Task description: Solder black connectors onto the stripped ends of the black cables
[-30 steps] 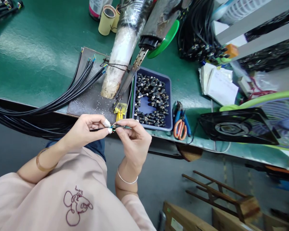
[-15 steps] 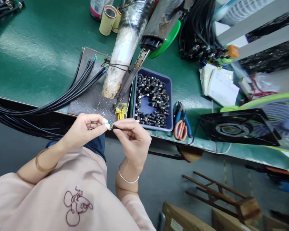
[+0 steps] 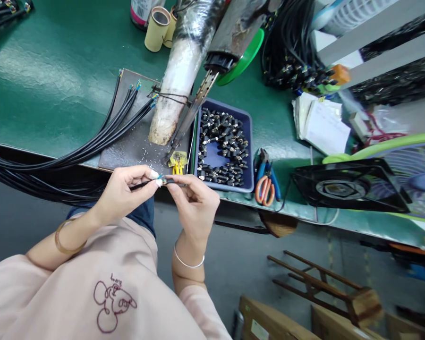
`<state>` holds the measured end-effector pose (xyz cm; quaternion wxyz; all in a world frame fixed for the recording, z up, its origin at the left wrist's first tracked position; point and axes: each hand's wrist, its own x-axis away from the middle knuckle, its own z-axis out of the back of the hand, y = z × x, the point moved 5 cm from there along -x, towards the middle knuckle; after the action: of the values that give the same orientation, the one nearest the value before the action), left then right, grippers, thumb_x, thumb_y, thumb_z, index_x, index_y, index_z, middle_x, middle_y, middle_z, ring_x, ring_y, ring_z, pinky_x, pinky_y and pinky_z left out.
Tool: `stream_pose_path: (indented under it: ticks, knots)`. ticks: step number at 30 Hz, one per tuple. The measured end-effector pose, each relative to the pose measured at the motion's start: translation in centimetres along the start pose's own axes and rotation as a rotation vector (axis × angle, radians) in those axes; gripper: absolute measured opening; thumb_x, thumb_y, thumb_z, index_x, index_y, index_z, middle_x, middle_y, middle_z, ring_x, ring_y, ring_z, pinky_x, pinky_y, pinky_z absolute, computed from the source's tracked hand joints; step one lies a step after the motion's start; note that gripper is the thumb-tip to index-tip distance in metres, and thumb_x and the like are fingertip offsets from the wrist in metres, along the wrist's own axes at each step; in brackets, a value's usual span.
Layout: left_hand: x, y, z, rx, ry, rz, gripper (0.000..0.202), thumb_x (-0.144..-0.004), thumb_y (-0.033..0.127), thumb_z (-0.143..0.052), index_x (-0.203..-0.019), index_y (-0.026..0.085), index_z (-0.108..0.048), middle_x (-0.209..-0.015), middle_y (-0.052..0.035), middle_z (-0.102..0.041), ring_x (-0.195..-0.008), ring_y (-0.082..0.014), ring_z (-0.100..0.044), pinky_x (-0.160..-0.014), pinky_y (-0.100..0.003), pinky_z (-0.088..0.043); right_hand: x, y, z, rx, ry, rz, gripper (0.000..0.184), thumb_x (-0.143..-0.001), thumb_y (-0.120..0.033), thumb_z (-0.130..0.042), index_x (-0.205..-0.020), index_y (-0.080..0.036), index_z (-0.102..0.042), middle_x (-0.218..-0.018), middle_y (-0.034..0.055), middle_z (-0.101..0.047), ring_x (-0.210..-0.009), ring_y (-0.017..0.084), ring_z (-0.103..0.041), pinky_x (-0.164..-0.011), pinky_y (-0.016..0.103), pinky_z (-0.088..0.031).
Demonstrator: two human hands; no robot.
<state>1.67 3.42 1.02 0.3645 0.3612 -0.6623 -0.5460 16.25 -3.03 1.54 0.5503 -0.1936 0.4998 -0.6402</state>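
you've got a black cable [image 3: 140, 185] pinched in your left hand [image 3: 125, 191] and a small connector [image 3: 167, 181] in your right hand [image 3: 197, 203], at the green table [image 3: 63, 99]'s edge, grey floor [image 3: 241, 264] below, container [image 3: 140, 13]'s barcode label [image 3: 141, 9] too tiny to read

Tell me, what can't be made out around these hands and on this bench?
Head view: the right hand covers part of the small dark part it holds.
Head view: the coloured wires by the left hand are too small to count.
Head view: the pink-banded container is cut off by the top edge.
Head view: the green-rimmed fan is cut off by the right edge and partly hidden by the black fan.
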Motion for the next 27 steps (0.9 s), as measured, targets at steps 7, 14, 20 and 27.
stream_pose_path:
  ticks: [7,14,20,27]
  knots:
    - [-0.3,-0.8,0.2,0.096,0.049,0.064,0.018,-0.074,0.03,-0.072,-0.071,0.015,-0.062,-0.062,0.0029,-0.055,-0.055,-0.0071,-0.046,-0.055,-0.019,-0.044,0.0,-0.4,-0.4,-0.003,0.042,0.079,0.006,-0.089,-0.021,-0.069,-0.092,-0.022,-0.074,-0.078,-0.0019,-0.069,-0.046,0.005,-0.04,-0.048,0.023,-0.042]
    - [-0.3,-1.0,0.2,0.076,0.059,0.047,0.013,-0.074,0.026,-0.071,-0.072,0.015,-0.064,-0.064,0.002,-0.059,-0.057,-0.0076,-0.049,-0.058,-0.019,-0.046,0.4,-0.4,-0.1,0.016,0.103,0.122,0.014,-0.089,-0.025,-0.071,-0.102,-0.026,-0.073,-0.069,-0.0049,-0.065,-0.047,0.007,-0.046,-0.044,0.022,-0.036]
    - [-0.4,-1.0,0.2,0.056,0.115,0.047,0.015,-0.073,0.026,-0.069,-0.07,0.014,-0.061,-0.063,0.0023,-0.057,-0.056,-0.0067,-0.048,-0.057,-0.018,-0.044,0.9,-1.1,1.6,-0.101,0.464,0.208,0.017,-0.098,-0.023,-0.055,-0.114,-0.028,-0.061,-0.066,-0.0077,-0.068,-0.037,0.006,-0.05,-0.038,0.019,-0.039]
    - [-0.9,-0.7,0.0,-0.008,0.111,-0.008,0.013,-0.076,0.025,-0.069,-0.072,0.015,-0.063,-0.065,0.0019,-0.059,-0.059,-0.0081,-0.053,-0.061,-0.019,-0.047,0.7,-1.8,-0.2,0.24,0.214,0.409,0.02,-0.087,-0.01,-0.07,-0.099,-0.025,-0.066,-0.099,0.0024,-0.079,-0.089,0.018,-0.078,-0.075,0.028,-0.064]
